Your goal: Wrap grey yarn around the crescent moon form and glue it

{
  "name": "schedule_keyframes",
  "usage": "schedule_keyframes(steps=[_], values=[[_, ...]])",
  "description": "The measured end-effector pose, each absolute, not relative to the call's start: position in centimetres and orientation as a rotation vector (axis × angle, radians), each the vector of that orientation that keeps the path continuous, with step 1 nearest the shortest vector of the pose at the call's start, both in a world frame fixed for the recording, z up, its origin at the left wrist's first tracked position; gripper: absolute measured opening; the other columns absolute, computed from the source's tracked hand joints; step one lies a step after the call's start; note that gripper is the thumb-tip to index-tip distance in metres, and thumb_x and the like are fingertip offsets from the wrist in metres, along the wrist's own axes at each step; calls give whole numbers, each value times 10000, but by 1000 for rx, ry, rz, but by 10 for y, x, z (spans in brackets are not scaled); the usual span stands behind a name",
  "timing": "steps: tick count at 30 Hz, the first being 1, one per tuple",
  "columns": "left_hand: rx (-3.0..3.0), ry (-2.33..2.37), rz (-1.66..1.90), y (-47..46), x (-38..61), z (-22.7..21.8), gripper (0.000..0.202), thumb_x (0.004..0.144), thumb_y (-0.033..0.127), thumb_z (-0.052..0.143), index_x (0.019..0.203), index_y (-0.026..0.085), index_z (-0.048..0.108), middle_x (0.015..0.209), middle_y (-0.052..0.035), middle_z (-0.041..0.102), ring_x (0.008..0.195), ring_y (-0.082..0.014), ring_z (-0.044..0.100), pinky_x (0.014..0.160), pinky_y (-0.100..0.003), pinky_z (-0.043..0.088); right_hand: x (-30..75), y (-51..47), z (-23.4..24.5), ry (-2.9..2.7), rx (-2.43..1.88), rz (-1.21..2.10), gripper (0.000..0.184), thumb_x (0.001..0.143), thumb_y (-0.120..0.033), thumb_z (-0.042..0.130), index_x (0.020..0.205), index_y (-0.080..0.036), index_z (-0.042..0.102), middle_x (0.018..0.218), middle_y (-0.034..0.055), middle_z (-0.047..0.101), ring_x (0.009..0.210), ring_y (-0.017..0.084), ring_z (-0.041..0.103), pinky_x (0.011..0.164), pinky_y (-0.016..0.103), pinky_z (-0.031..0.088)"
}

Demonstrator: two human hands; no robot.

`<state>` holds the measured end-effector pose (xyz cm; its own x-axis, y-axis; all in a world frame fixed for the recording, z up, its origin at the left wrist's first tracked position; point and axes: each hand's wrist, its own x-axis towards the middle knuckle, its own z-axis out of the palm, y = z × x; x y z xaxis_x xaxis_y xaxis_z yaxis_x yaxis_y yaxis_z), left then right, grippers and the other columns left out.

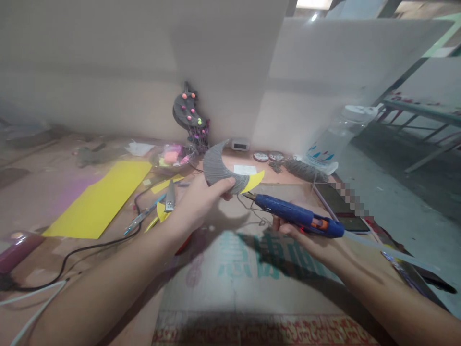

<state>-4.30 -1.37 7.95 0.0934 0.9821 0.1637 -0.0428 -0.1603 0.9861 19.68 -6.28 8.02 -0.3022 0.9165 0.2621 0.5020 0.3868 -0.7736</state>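
Note:
Between the thumb and fingers of my left hand is a crescent moon wound in grey yarn. Its right tip is bare yellow card. My right hand grips a blue hot glue gun, whose nozzle points left, close to the border of yarn and yellow card; I cannot tell if it touches. A loose strand of grey yarn hangs below the moon. The glue gun hides some of my right fingers, and a clear glue stick sticks out of its rear.
Yellow card, scissors and a black cable lie to the left. Behind stand a decorated dark moon and a bowl of small colourful bits. Rightward are a yarn skein, a plastic bottle and a phone.

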Motion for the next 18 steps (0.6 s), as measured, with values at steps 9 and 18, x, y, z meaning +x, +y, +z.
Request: schedule_keyframes(steps=[9,18], values=[[1347,979,1249,-15,-42,79,191,784,337,641,846,157,646,790,-26,635,668,-135,545,608,-254,430,197,-61,78,-2013,-1259,664,331,784,-549,624,707,-226,627,673,22,627,620,191,594,541,307,452],[1341,978,1230,-16,-42,80,201,790,341,633,838,146,644,790,-34,636,665,-133,540,605,-255,433,196,-62,76,-2042,-1268,585,348,792,-572,605,711,-234,634,691,30,646,625,197,609,548,311,470]])
